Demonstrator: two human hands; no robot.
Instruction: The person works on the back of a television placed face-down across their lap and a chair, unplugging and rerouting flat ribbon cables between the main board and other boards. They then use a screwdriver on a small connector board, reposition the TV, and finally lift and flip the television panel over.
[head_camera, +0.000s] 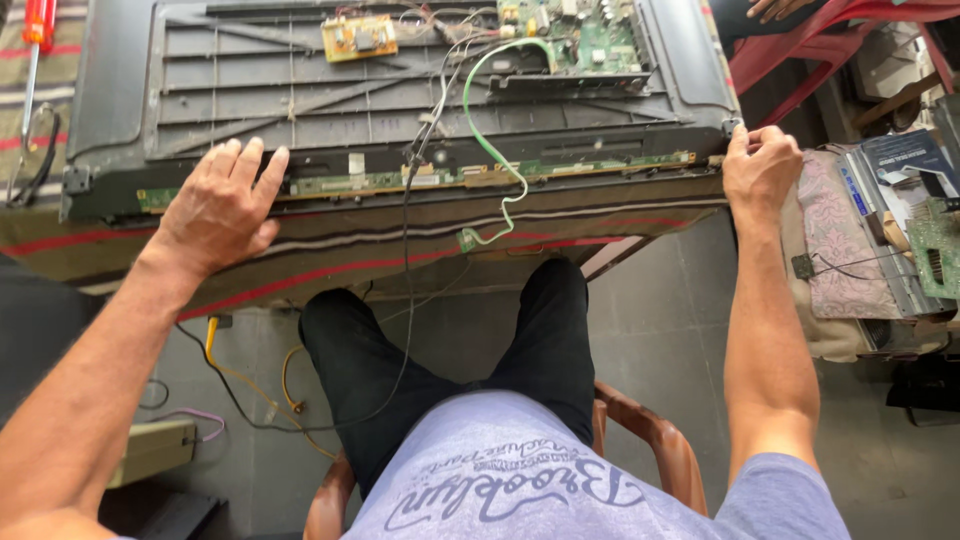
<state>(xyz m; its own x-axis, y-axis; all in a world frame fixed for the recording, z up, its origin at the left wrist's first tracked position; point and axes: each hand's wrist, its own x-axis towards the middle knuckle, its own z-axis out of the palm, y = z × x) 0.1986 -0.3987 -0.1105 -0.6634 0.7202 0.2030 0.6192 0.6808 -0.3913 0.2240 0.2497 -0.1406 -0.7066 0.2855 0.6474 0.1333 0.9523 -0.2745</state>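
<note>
A flat television panel (250, 90) lies face down with its back cover off, on a striped cloth over a table. My left hand (222, 205) rests flat on the panel's near edge at the left, fingers spread, beside a long narrow green circuit strip (380, 182). My right hand (760, 170) grips the panel's near right corner with curled fingers. A green ribbon cable (485, 140) loops from the main green circuit board (590, 40) down over the near edge. A small yellow circuit board (358, 37) sits near the top middle.
A red-handled screwdriver (38, 25) lies at the far left. Red plastic chairs (810, 40) and another person's hand (780, 8) are at the top right. A side stand (900, 230) holds cloth, a book and a green board. Yellow and black wires (250, 385) trail on the floor.
</note>
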